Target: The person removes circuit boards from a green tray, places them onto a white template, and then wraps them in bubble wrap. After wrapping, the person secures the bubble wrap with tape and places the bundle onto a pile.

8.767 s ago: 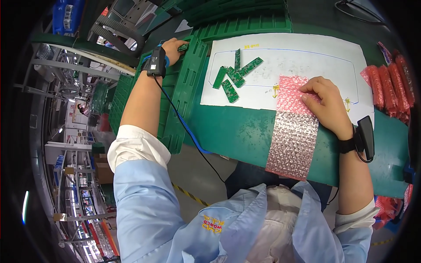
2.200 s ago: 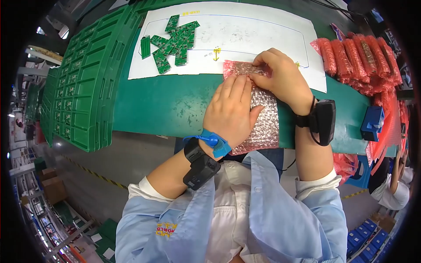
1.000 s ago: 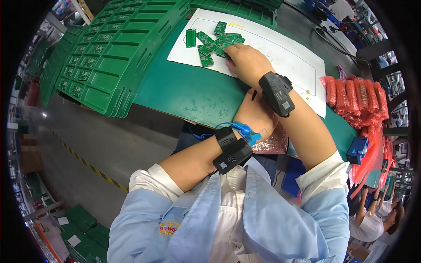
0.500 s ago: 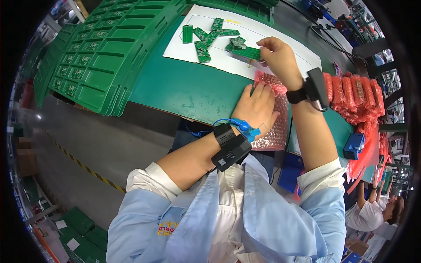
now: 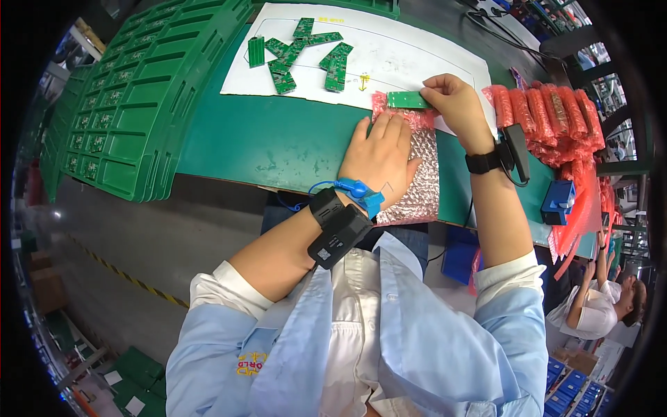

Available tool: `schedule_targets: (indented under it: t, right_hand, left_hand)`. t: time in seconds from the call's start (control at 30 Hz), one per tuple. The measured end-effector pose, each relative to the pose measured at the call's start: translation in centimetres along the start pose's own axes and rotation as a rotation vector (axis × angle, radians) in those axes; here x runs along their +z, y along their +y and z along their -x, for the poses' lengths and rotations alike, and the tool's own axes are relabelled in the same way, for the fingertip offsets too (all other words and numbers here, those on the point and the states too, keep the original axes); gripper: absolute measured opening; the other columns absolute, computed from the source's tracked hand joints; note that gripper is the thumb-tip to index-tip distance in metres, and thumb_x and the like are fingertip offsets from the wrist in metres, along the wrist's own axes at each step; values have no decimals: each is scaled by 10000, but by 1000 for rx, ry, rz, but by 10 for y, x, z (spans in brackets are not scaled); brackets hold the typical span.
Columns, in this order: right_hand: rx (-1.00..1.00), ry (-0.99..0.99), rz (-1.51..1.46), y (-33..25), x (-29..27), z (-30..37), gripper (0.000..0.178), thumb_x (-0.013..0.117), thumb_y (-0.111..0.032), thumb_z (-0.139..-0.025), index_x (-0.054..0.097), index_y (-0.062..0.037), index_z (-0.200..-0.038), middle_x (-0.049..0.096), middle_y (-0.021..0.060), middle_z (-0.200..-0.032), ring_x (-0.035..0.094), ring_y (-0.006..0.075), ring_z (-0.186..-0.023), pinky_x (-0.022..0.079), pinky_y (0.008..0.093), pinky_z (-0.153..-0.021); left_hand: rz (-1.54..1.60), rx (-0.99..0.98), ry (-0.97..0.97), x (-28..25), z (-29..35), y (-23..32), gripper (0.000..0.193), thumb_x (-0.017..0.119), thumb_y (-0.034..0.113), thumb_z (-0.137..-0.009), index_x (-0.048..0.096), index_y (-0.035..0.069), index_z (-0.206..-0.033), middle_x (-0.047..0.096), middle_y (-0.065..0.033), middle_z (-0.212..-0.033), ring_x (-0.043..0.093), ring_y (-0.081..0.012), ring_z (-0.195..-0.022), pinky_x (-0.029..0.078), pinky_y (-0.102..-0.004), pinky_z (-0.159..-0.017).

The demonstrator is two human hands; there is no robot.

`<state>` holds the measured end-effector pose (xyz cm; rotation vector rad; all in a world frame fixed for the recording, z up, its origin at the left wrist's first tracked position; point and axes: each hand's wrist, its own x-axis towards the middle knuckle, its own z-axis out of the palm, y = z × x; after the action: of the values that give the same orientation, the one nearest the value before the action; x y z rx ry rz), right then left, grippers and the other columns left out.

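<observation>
I see the right hand (image 5: 458,104) pinching one end of a board (image 5: 404,100) over the top of the wrap (image 5: 422,167); the left hand (image 5: 379,154) presses flat on the wrap, gripping nothing. The board could tip or slip — I judge that end-only pinch weak — and if the palm lifted, the wrap might slide, since it reaches the table's (image 5: 264,139) near edge. I'd have most room leftward, toward the tray (image 5: 163,125); rightward, red bundles (image 5: 542,115) sit near the wrist, and loose boards (image 5: 336,73) lie farther forward.
</observation>
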<state>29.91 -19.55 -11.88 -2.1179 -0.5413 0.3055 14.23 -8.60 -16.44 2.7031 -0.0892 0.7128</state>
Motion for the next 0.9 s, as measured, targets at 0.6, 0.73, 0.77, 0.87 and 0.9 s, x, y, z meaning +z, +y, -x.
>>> schedule_targets:
  t: [0.6,0.73,0.77,0.87,0.9]
  right_hand:
    - [-416,-149,452,6,-1,2,192,634,-51,-864,685,-33,-1049,589,142,-1086,591,275,-984,483,326,-858]
    - [-563,-241,394,8,2,1,209,651,-41,-840,675,-26,-1047,591,148,-1080,582,282,-987,478,337,-873]
    - [-595,-238,427,7,2,1,216,652,-38,-835,669,-24,-1050,592,152,-1076,585,283,-979,481,339,-869]
    - [-663,-231,492,3,4,0,230,655,-31,-824,658,-20,-1054,594,158,-1069,591,286,-964,486,343,-860]
    - [-611,-250,480,1,3,0,222,652,-27,-820,651,-14,-1042,598,157,-1060,593,293,-951,488,345,-849]
  left_hand:
    - [-29,32,-3,2,-1,0,539,610,377,-862,569,-37,-1204,550,-157,-1269,442,-279,-1251,325,-442,-1059]
    - [-34,30,-8,2,0,0,545,608,378,-864,562,-41,-1211,546,-157,-1276,442,-280,-1251,323,-442,-1063]
    - [-34,32,-9,2,0,0,549,608,379,-864,560,-42,-1214,544,-157,-1278,442,-280,-1252,322,-442,-1064]
    - [-28,32,-1,3,1,-1,548,614,370,-860,556,-44,-1215,543,-159,-1278,447,-280,-1246,326,-434,-1061]
    - [-21,30,6,3,1,-1,545,621,361,-854,555,-44,-1214,543,-161,-1274,451,-281,-1238,332,-427,-1058]
